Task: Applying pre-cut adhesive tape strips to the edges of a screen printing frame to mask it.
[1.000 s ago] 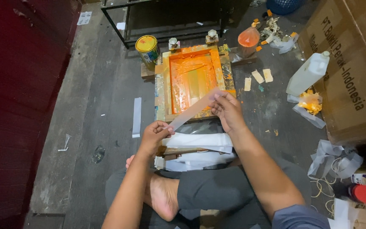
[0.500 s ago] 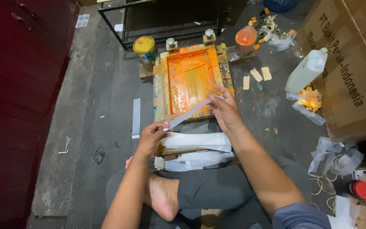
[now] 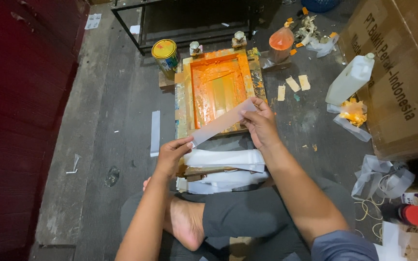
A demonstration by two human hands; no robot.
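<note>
Both my hands hold one long white strip (image 3: 221,122) stretched slantwise between them. My left hand (image 3: 172,153) pinches its lower left end; my right hand (image 3: 261,123) pinches its upper right end. The strip hangs just above the near edge of an orange-stained screen-printing frame (image 3: 218,89) lying on the floor. Below the strip, in front of my crossed legs, lies a stack of similar white strips (image 3: 226,158), with more white strips (image 3: 228,180) under it.
A yellow-lidded paint can (image 3: 165,55) stands left of the frame. A white plastic jug (image 3: 350,79) and a large cardboard box (image 3: 402,72) sit to the right. A loose white strip (image 3: 155,133) lies on the floor at left. A bag of orange ink (image 3: 281,42) is behind the frame.
The strip has stayed stretched between both hands; my left hand has lifted slightly off the stack. The camera view has shifted a little.
</note>
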